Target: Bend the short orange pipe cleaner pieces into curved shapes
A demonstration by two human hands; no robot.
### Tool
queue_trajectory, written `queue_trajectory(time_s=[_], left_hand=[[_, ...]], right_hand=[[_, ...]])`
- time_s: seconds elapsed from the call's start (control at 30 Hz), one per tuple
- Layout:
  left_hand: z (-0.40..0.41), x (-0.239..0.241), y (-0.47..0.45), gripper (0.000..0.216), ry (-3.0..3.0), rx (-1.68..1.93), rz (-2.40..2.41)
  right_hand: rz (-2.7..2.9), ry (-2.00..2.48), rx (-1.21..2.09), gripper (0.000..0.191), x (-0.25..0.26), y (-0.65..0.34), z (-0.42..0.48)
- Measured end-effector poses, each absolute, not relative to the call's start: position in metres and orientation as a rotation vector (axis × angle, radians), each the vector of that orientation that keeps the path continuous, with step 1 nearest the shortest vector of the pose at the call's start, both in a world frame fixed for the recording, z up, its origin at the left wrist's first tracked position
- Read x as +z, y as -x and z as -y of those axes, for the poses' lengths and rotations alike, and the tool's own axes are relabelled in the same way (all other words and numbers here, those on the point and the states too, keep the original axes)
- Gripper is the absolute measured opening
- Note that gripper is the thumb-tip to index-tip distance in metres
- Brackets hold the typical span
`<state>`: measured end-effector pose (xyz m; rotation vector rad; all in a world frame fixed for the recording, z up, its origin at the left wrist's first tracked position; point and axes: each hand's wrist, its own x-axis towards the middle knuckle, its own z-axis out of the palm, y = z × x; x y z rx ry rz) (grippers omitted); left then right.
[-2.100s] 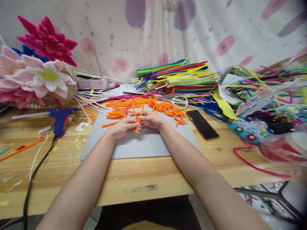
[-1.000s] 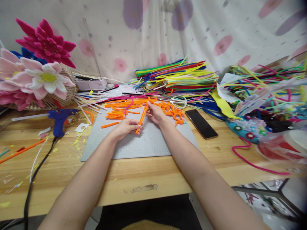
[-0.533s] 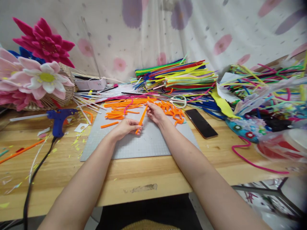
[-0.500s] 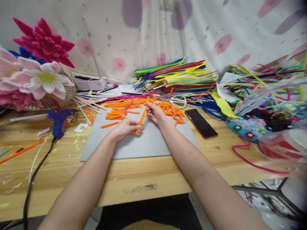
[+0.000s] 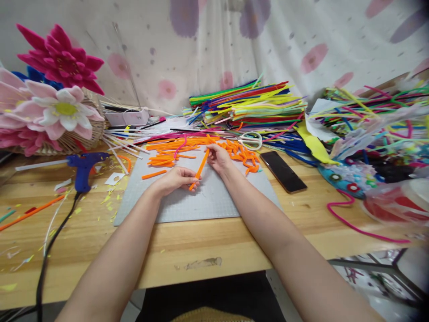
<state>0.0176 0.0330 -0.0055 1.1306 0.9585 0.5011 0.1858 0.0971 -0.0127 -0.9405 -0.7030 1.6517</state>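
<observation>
My left hand (image 5: 176, 178) pinches the near end of a folded orange pipe cleaner (image 5: 200, 169) over the grey cutting mat (image 5: 201, 201). My right hand (image 5: 218, 158) pinches the same pipe cleaner at its far end, so it runs straight and slanted between both hands. Just behind my hands lie straight orange pipe cleaners (image 5: 170, 150) and a heap of bent orange pieces (image 5: 243, 154).
A blue glue gun (image 5: 83, 164) with a black cord lies at left, by large pink fabric flowers (image 5: 50, 105). White scissors (image 5: 251, 141), a black phone (image 5: 283, 171), stacks of coloured pipe cleaners (image 5: 248, 105) and a loose pink pipe cleaner (image 5: 351, 223) crowd the wooden table (image 5: 201, 250).
The orange pipe cleaner stood as an open loop above both hands; it is now pressed flat and straight, and my right hand has slid away along it to its far end.
</observation>
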Motion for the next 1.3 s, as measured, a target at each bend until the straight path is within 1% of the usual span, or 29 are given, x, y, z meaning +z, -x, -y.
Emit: queue_trajectory(time_s=[0.07,0.17,0.3,0.43,0.53,0.63,0.8,0.93,1.0,1.07,1.17,1.3], left_hand=[[-0.033,-0.004,-0.017,0.027,-1.151,0.466,-0.955],[-0.032,-0.003,-0.016,0.028,-1.204,0.428,-0.940],[-0.032,-0.005,-0.012,0.028,-1.198,0.482,-0.896],[-0.038,-0.006,-0.005,0.027,-1.026,0.765,-0.877],[-0.045,-0.004,-0.001,0.028,-0.886,1.082,-0.883],[-0.050,-0.007,-0.001,0.024,-0.900,1.339,-0.919],[-0.052,-0.019,-0.011,0.031,-0.995,1.527,-1.167],[-0.055,-0.020,-0.009,0.030,-0.971,1.636,-1.206],[-0.058,-0.019,-0.003,0.027,-0.850,1.741,-1.239],[-0.062,-0.020,0.004,0.025,-0.707,1.848,-1.279],[-0.069,-0.022,0.013,0.022,-0.603,1.958,-1.304],[-0.071,-0.024,0.014,0.021,-0.649,2.004,-1.287]], right_hand=[[0.734,0.965,1.622,0.022,-0.013,-0.183,-0.096],[0.853,0.935,1.583,0.016,-0.015,-0.181,-0.095],[0.900,0.874,1.615,0.010,-0.017,-0.182,-0.095],[0.820,0.877,1.654,0.006,-0.015,-0.184,-0.092],[0.837,0.859,1.710,0.009,-0.015,-0.183,-0.089],[0.924,0.839,1.762,0.014,-0.016,-0.179,-0.086],[1.171,0.862,1.749,0.018,-0.019,-0.162,-0.078],[1.574,0.949,1.572,0.012,-0.024,-0.150,-0.070],[1.744,0.989,1.415,0.009,-0.026,-0.148,-0.068],[1.844,1.061,1.190,0.010,-0.026,-0.149,-0.071],[1.909,1.246,0.841,0.015,-0.019,-0.152,-0.083],[2.151,1.377,0.515,0.028,-0.007,-0.145,-0.111]])
